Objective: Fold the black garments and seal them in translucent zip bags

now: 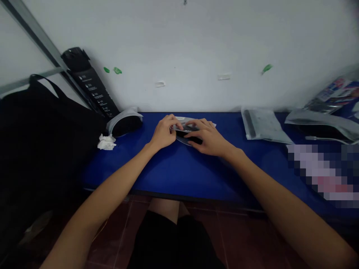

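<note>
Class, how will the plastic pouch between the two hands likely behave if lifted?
The plastic pouch is probably floppy: its thin edges bow apart between the left hand and right hand. Its sheen suggests it may be slippery.

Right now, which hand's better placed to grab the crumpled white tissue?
Probably your left hand; it's nearer the crumpled white tissue. Your right hand is farther, and both touch the translucent plastic pouch.
</note>
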A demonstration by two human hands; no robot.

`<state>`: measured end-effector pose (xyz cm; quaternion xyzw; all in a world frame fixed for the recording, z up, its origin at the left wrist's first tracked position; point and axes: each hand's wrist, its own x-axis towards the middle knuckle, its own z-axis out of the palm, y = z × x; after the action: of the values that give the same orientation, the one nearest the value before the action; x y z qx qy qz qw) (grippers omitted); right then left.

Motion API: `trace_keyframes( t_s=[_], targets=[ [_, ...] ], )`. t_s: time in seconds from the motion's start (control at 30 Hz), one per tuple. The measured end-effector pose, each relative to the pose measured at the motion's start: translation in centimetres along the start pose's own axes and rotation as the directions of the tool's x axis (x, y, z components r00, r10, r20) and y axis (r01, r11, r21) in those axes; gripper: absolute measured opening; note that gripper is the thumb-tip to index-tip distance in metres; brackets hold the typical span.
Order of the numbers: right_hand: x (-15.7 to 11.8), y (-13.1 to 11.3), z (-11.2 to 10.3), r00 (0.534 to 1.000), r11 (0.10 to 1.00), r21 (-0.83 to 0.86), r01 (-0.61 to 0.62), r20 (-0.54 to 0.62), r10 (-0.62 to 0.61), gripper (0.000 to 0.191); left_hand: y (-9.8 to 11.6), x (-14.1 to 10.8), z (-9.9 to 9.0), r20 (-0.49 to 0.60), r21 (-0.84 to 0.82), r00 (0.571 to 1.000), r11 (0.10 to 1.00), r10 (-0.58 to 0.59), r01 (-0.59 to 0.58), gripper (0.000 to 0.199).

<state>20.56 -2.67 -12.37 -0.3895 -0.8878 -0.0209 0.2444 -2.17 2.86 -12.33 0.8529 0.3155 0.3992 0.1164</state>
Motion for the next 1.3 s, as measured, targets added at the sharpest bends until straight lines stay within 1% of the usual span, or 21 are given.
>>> trace_keyframes(
  t_s=[0.2,0.27,0.33,0.43,0.53,0.67,0.83,0.97,1.13,1.3],
  targets=[
    [-0.2,-0.2,0.5,0.998,0.993,-0.112,-0.026,-0.057,0.02,0.053,0.4,0.4,-0.5,-0.025,-0.005,0.998,0.998,-0.055,0.055,0.042],
    [-0.2,-0.3,0.7,0.997,0.988,-0.149,-0.046,-0.074,0.036,0.057,0.4,0.3,-0.5,-0.028,-0.015,0.999,0.999,-0.046,0.045,0.044],
    [-0.1,-0.3,0.9,0.994,0.983,-0.171,-0.07,-0.09,0.055,0.05,0.3,0.2,-0.5,-0.008,-0.021,0.999,0.999,-0.031,0.031,0.046],
    [0.1,-0.2,1.1,0.992,0.984,-0.159,-0.083,-0.109,0.066,0.032,0.3,0.0,-0.2,0.038,-0.033,0.999,0.999,-0.014,0.016,0.047],
    [0.2,0.0,1.0,0.99,0.99,-0.116,-0.077,-0.128,0.062,0.023,0.4,-0.1,0.0,0.06,-0.051,0.998,0.999,-0.001,0.004,0.044],
    [0.2,0.1,1.1,0.987,0.99,-0.115,-0.086,-0.142,0.069,0.023,0.4,-0.1,0.0,0.09,-0.05,0.996,0.999,-0.013,0.017,0.043],
    [0.1,-0.1,1.3,0.985,0.979,-0.184,-0.084,-0.167,0.053,0.037,0.2,-0.2,-0.1,0.065,-0.046,0.998,0.999,-0.012,0.015,0.043],
    [0.2,0.0,1.7,0.986,0.971,-0.216,-0.099,-0.154,0.066,0.029,0.1,-0.4,-0.1,0.072,-0.048,0.997,0.998,-0.026,0.03,0.044],
    [0.5,-0.1,2.2,0.976,0.967,-0.208,-0.147,-0.19,0.107,0.019,0.4,-0.5,-0.1,0.067,-0.064,0.996,0.996,-0.055,0.059,0.046],
    [0.7,-0.3,2.6,0.972,0.977,-0.178,-0.121,-0.22,0.08,0.02,0.3,-0.7,-0.2,0.048,-0.072,0.997,0.995,-0.059,0.062,0.048]
  ],
)
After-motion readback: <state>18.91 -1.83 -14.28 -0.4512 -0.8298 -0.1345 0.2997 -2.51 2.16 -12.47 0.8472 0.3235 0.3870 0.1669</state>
